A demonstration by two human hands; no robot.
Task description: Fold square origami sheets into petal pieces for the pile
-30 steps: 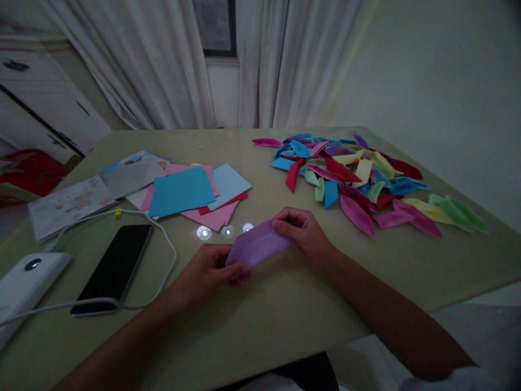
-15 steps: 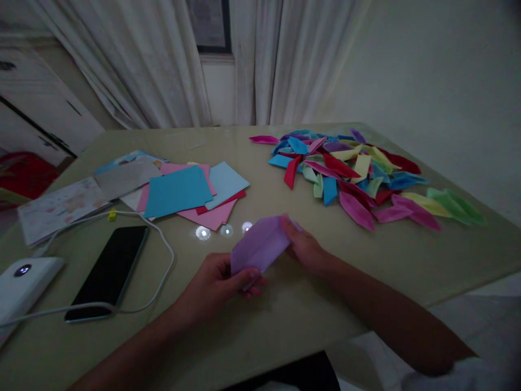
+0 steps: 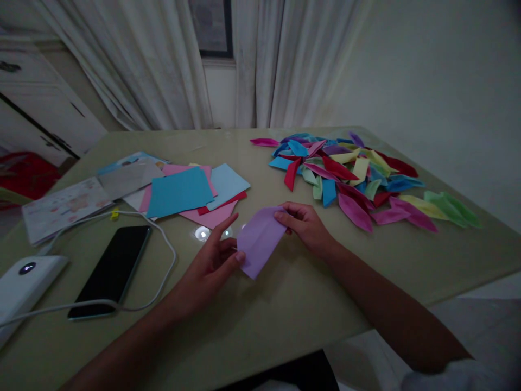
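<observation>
A folded piece of purple paper [image 3: 261,241] is held in the air above the table's near middle, tilted, with its lower tip towards me. My right hand [image 3: 306,225] pinches its upper right corner between thumb and fingers. At the lower left edge, my left hand [image 3: 214,266] has its thumb on the front of the paper and some fingers behind it, while the index finger points up and away. The fingertips behind the sheet are partly hidden.
Folded coloured paper pieces [image 3: 345,163] lie heaped at the back right. Flat coloured sheets [image 3: 181,191] and a printed booklet [image 3: 69,209] lie at the left. Nearer me are a phone [image 3: 112,271], a white power bank [image 3: 30,285] and a looping white cable [image 3: 173,260].
The purple paper has turned and shows more of its flat face. My left index finger has lifted off it, and my right thumb has shifted onto its front.
</observation>
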